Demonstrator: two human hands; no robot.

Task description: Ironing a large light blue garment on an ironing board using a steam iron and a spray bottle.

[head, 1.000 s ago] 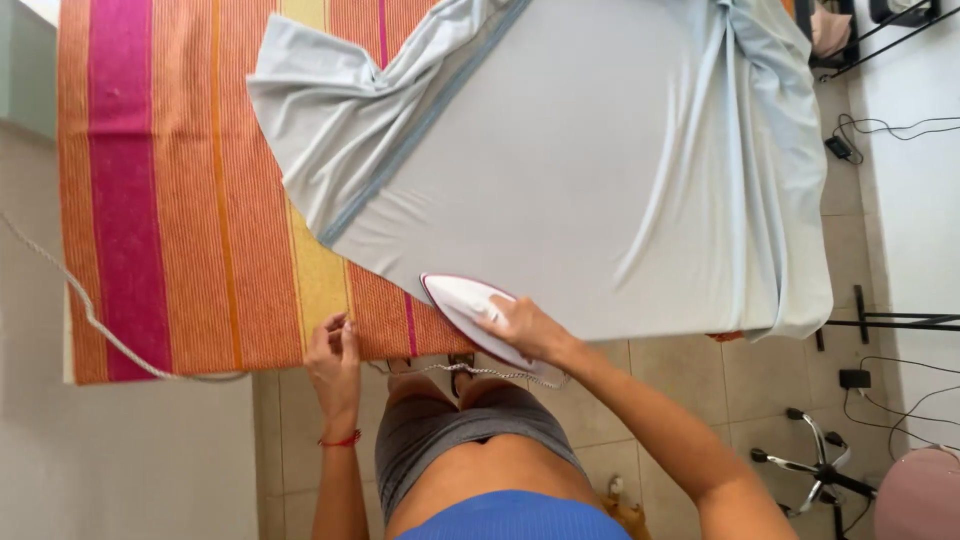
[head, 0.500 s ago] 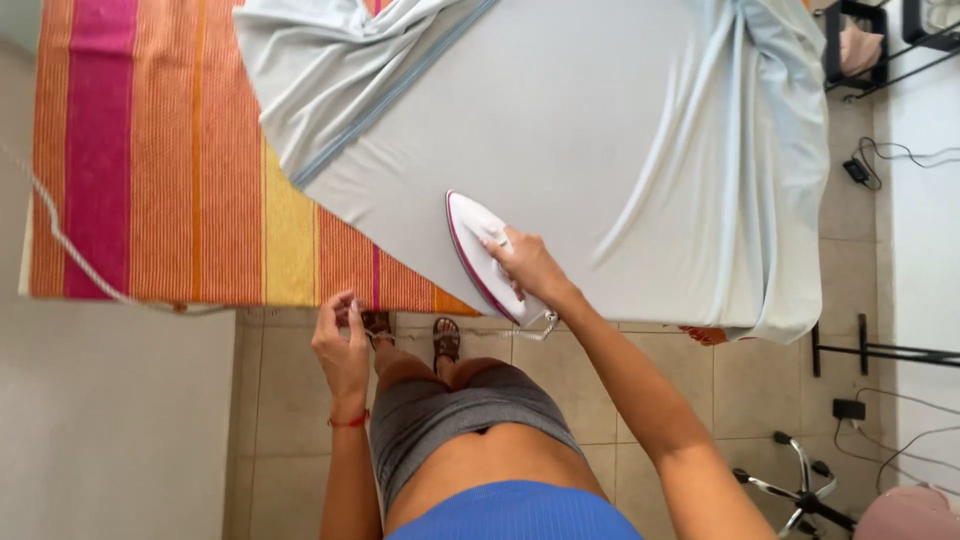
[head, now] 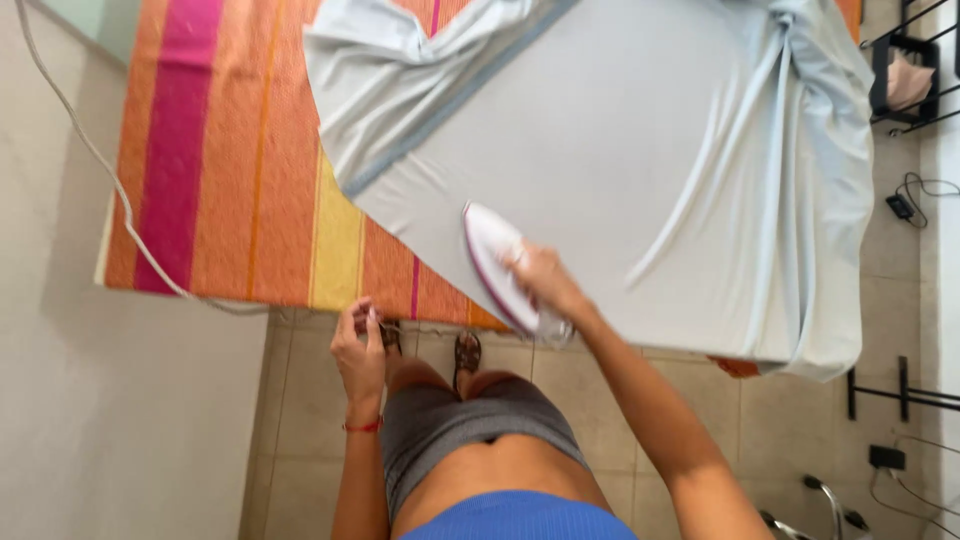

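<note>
Wall and cord: at far left a pale wall, with a white cord trailing down across it and along the near edge of the bench.
Bench: a bench draped in a striped cover of orange, pink and yellow; its left half lies bare of cloth.
Left hand: the left hand hangs below the near edge of the bench, above the floor tiles, fingers curled loosely. Its grip seems nearly closed, but whether it pinches anything I cannot tell. A red band sits on the wrist.
Cloth: a pale blue cloth spreads over the middle and right of the bench. Its upper left corner is bunched and folded over, showing a darker hem band; long soft creases run down its right side, where the edge hangs off the bench.
Iron: a white iron with a pink rim rests flat on the near left part of the cloth, nose pointing away from the person.
Right hand: the right hand wraps the iron's handle, grip closed around it.
Progress: as I judge it, the broad middle of the cloth looks smooth, while the bunched corner and the creased right side look unpressed.
Far right: a dark metal rack and cables on the tiled floor.
</note>
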